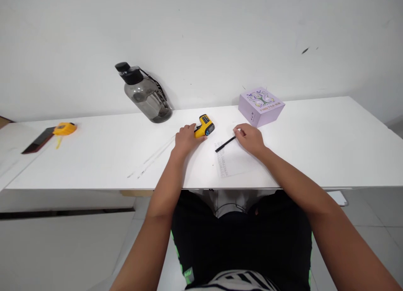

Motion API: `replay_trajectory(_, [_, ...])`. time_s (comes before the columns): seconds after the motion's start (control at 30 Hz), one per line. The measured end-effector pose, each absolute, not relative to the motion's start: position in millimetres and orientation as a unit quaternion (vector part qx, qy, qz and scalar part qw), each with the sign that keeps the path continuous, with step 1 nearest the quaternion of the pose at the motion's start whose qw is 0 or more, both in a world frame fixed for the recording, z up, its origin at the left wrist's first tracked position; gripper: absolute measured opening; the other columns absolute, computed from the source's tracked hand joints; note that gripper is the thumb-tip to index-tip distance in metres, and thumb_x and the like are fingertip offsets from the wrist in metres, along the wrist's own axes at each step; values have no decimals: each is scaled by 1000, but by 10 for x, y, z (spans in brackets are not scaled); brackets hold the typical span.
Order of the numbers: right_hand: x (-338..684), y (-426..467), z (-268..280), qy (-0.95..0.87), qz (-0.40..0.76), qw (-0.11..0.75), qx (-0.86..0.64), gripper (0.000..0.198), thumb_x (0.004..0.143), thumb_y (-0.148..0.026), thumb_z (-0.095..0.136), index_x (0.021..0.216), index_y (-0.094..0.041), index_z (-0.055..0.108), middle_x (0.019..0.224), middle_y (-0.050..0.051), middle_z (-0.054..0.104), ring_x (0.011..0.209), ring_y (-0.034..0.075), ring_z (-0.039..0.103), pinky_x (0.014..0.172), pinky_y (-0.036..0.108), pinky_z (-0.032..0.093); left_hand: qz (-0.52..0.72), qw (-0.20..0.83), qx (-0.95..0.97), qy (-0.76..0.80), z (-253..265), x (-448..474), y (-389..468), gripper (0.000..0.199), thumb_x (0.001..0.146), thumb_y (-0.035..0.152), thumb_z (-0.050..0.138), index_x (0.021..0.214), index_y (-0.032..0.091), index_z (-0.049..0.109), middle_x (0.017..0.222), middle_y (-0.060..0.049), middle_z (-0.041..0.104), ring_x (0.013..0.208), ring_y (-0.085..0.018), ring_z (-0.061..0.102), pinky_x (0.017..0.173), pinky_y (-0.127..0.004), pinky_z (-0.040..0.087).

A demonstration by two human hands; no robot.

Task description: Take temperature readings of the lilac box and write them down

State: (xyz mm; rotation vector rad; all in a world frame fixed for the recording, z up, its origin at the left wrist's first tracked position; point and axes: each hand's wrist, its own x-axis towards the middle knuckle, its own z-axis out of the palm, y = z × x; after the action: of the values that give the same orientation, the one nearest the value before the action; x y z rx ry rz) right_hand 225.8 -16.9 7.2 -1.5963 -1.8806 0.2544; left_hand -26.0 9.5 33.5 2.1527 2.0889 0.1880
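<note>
My left hand (187, 139) is closed around the handle of a yellow and black infrared thermometer gun (206, 125), which lies on its side on the white table, its small display toward me. Between the fingertips of my right hand (250, 138) is a black pen (225, 144), slanting down to the left. The pen's far end is over a sheet of paper (239, 165) covered on its left side with faint lines of handwriting. Part of the sheet lies under my right wrist. A lilac tea box (261, 106) stands just behind my right hand.
A grey see-through water bottle (147, 98) with a black lid stands by the wall, partly filled. Far left lie a yellow tape measure (64, 128) and a dark flat item (39, 141). The table's front edge (94, 188) runs just before my lap.
</note>
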Motion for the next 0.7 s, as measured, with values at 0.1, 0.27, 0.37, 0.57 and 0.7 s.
replay_trajectory(0.1, [2415, -122, 153, -704, -16, 379, -601, 35, 95, -39, 42, 106, -19, 69, 100, 13, 67, 97, 27, 62, 87, 40, 45, 80, 55, 710, 697, 285, -222, 102, 82, 76, 67, 61, 145, 27, 40, 140, -14, 51, 130, -34, 44, 101, -44, 41])
replay_trajectory(0.27, [2744, 21, 173, -646, -100, 367, -662, 35, 92, -44, 51, 115, -22, 65, 137, 16, 51, 132, 36, 42, 104, 54, 36, 63, 84, 693, 714, 289, -189, 98, 71, 77, 68, 58, 135, 28, 50, 132, -13, 57, 122, -35, 52, 100, -46, 41])
replay_trajectory(0.37, [2848, 97, 93, -638, -92, 351, -680, 37, 89, -45, 56, 119, -23, 63, 141, 16, 47, 136, 37, 37, 107, 56, 34, 64, 109, 686, 717, 326, -201, 87, 71, 77, 67, 60, 134, 27, 51, 130, -13, 59, 120, -34, 56, 98, -45, 43])
replay_trajectory(0.57, [2882, 210, -95, -616, -92, 380, -683, 72, 80, -58, 62, 141, -27, 39, 158, 17, 16, 146, 44, 16, 106, 69, 30, 151, 152, 669, 712, 324, -184, 91, 94, 72, 61, 70, 150, 26, 32, 136, -11, 58, 122, -30, 57, 95, -38, 46])
replay_trajectory(0.7, [2944, 314, -212, -557, -33, 400, -727, 101, 73, -67, 64, 150, -24, 16, 161, 22, -1, 148, 46, 9, 106, 73, 26, 222, 173, 632, 722, 303, -180, 115, 94, 71, 62, 70, 150, 26, 33, 128, -9, 63, 115, -29, 60, 91, -37, 46])
